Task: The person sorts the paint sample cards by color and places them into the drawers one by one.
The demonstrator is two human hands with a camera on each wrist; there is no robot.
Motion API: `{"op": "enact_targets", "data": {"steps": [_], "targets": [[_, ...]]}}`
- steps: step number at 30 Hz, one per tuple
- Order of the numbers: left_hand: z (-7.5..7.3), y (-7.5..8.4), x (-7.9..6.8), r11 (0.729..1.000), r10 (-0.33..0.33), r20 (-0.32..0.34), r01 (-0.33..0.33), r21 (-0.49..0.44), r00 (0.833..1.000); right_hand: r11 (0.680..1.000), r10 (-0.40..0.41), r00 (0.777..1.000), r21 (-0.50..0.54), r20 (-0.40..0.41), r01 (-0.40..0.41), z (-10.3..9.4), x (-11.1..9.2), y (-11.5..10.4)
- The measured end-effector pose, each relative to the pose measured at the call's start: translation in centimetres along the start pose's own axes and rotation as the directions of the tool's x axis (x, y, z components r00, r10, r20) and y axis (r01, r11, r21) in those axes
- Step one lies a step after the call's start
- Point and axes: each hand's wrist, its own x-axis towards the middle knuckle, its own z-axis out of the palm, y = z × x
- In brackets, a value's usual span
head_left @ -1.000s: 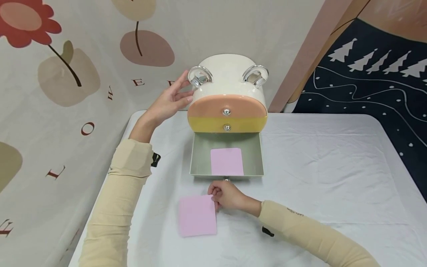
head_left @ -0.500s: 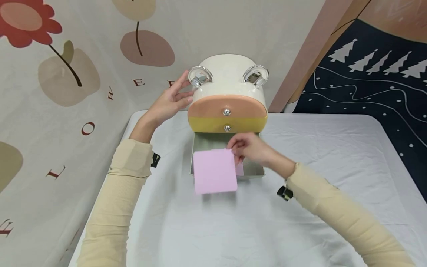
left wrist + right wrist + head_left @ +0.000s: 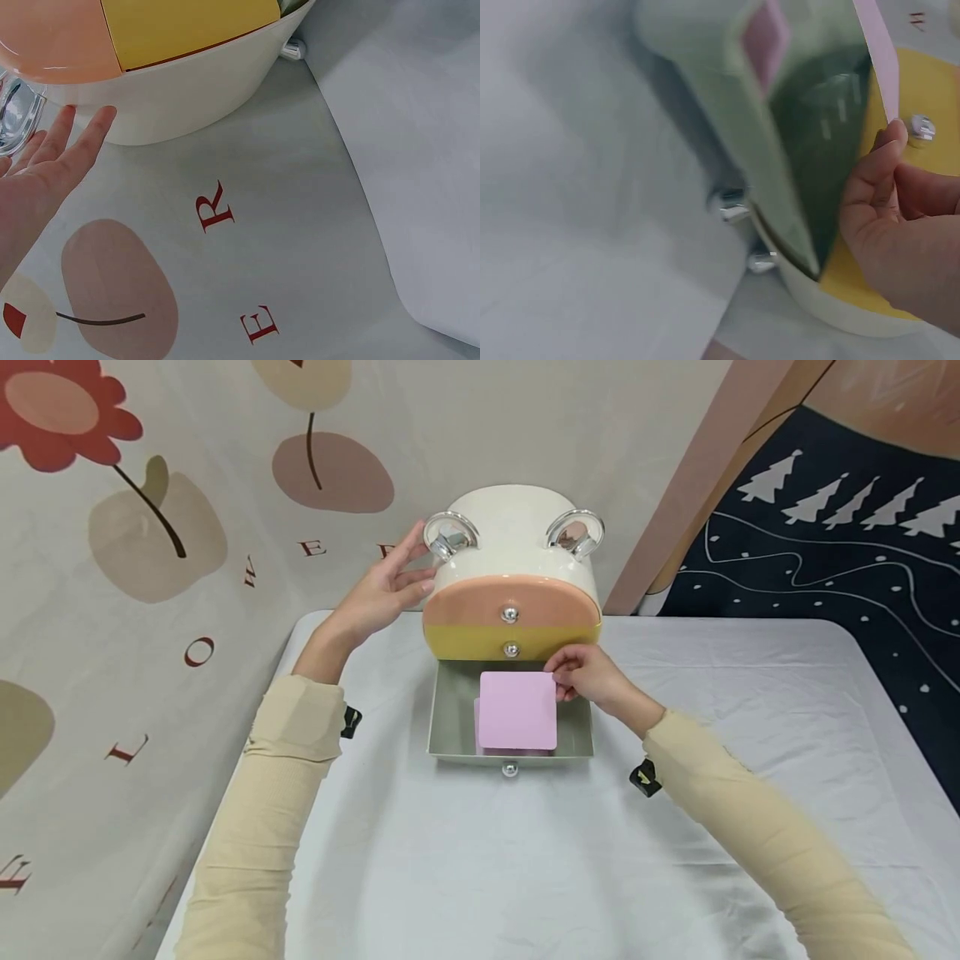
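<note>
My right hand [image 3: 588, 678] pinches a pink square sheet [image 3: 517, 710] by its upper right corner, over the pulled-out green drawer [image 3: 459, 735]. A second pink sheet [image 3: 477, 727] lies in that drawer, mostly hidden under the held one. In the right wrist view the held sheet [image 3: 880, 56] stands almost edge-on between thumb and fingers, above the drawer floor. My left hand [image 3: 382, 593] rests with spread, fairly straight fingers against the left side of the cream drawer cabinet [image 3: 517, 527], beside its silver ring ear [image 3: 450, 533].
Above the green drawer are a yellow drawer front [image 3: 468, 643] and an orange one [image 3: 468, 602], both closed, with round silver knobs. The white-covered table [image 3: 750, 735] extends around the cabinet. A printed cloth wall [image 3: 225, 460] stands close behind and to the left.
My right hand has lifted the pink sheet off the table in front and carried it up and rightward over the open drawer. The left hand stays at the cabinet's side.
</note>
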Motion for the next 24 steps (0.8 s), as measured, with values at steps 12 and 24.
{"op": "enact_targets", "data": {"steps": [12, 24], "targets": [[0.0, 0.0, -0.1, 1.000, 0.007, 0.001, -0.007, 0.005, 1.000, 0.997, -0.050, 0.998, -0.052, 0.031, 0.052, -0.6, -0.9, -0.2], [0.0, 0.0, 0.0, 1.000, 0.006, -0.001, -0.006, -0.001, 1.000, 0.974, -0.207, 0.937, -0.030, 0.280, 0.224, 0.9, -6.1, 0.0]]}}
